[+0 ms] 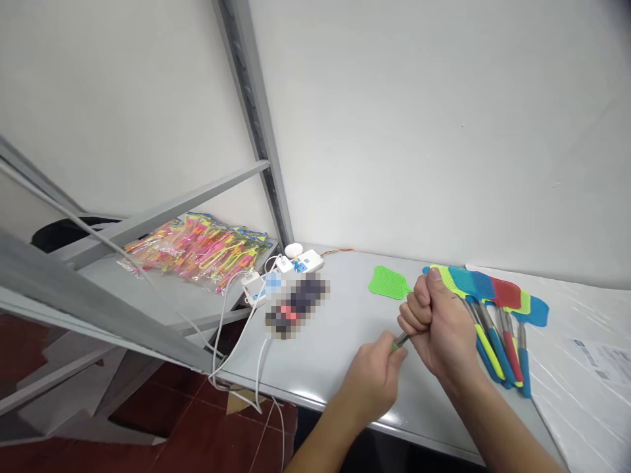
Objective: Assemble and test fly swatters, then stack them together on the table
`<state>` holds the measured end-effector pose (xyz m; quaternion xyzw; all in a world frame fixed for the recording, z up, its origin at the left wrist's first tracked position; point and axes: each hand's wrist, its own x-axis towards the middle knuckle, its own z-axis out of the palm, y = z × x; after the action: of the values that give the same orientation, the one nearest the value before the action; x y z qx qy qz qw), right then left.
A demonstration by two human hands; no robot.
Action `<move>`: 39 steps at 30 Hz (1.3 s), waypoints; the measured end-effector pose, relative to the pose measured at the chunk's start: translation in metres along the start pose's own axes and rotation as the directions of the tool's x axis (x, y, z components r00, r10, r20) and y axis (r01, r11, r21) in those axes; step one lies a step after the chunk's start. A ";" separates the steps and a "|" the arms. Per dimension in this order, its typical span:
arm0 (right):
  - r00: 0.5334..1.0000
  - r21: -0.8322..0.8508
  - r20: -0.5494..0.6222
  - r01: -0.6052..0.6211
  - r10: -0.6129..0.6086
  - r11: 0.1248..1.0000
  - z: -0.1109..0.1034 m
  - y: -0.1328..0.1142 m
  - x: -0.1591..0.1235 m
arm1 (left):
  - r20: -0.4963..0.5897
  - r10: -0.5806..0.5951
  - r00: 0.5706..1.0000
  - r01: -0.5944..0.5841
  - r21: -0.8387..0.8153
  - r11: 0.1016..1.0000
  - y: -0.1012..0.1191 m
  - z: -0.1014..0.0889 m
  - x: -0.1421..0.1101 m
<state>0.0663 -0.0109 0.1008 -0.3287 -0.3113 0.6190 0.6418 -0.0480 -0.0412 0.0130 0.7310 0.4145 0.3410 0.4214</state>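
Note:
A green fly swatter (pixel 388 282) lies on the grey table (pixel 340 341), head pointing left. My right hand (pixel 438 325) is closed in a fist around its metal shaft. My left hand (pixel 374 378) grips the lower end of the same swatter at its green handle, just below and left of the right hand. To the right lies a fanned row of several more fly swatters (pixel 493 302) with blue, red and yellow-green heads and coloured handles.
A white power strip (pixel 296 265) with white cables sits at the back of the table beside a blurred dark object (pixel 296 305). Bags of bright toys (pixel 197 246) lie on a lower shelf at left. Clear plastic sheets (pixel 586 341) cover the right. A grey metal frame post (pixel 256 125) rises behind.

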 end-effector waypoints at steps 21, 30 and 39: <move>0.980 -0.994 0.105 0.101 0.170 0.029 -0.116 -0.006 0.104 | 0.201 -0.388 0.899 0.419 -0.649 0.635 -0.010 0.024 0.020; 0.947 -0.982 -0.075 -0.017 0.312 -0.186 -0.130 0.008 0.144 | 0.185 -0.426 0.886 0.431 -0.669 0.606 -0.013 0.022 0.020; 0.888 -0.911 0.084 -0.115 0.453 0.396 -0.109 -0.014 0.123 | 0.088 -0.391 0.916 0.356 -0.629 0.691 -0.017 0.029 0.017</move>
<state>0.1671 0.1081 0.0469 -0.5581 -0.6248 0.5092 0.1970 -0.0213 -0.0303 -0.0122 0.4370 0.4259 0.3866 0.6916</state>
